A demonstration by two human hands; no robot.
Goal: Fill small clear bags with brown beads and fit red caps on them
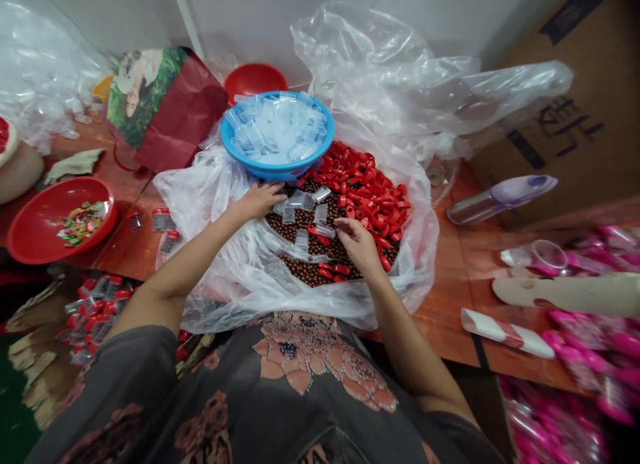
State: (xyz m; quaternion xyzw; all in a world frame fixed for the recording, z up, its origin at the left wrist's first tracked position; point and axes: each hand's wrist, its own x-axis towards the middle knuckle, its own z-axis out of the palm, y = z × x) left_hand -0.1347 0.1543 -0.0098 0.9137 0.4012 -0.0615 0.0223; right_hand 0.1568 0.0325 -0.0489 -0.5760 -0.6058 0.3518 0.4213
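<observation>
- Small clear plastic containers (302, 200) lie loose on a bed of brown beads (283, 229), in the middle of the spread plastic bag between the two hands.
- The left hand (261, 199) reaches in at the left edge of the beads, just below the blue basin; its fingers (274, 188) are stretched out and loosely spread, near the containers.
- The right hand (357, 243) is on the other side, palm down, its fingers bent and fairly close together at the end of one clear container; whether they grip it, I cannot tell.
- Red caps (373, 191) form a heap on the right of the beads, with a few more lying near the right hand.
- The white translucent plastic bag (200, 191) lies under and around all this, its edges crumpled.
- The blue basin (278, 169), filled with more clear containers, stands at the back of the beads.
- Behind it is a red bowl (256, 77); to its left leans a dark red bag (183, 114) with a printed picture.
- On the left of the red table (129, 251), a wide red dish (33, 221) holds small colourful pieces.
- To the right, a purple-and-clear bottle-like object (500, 199) lies before a cardboard box (560, 131).
</observation>
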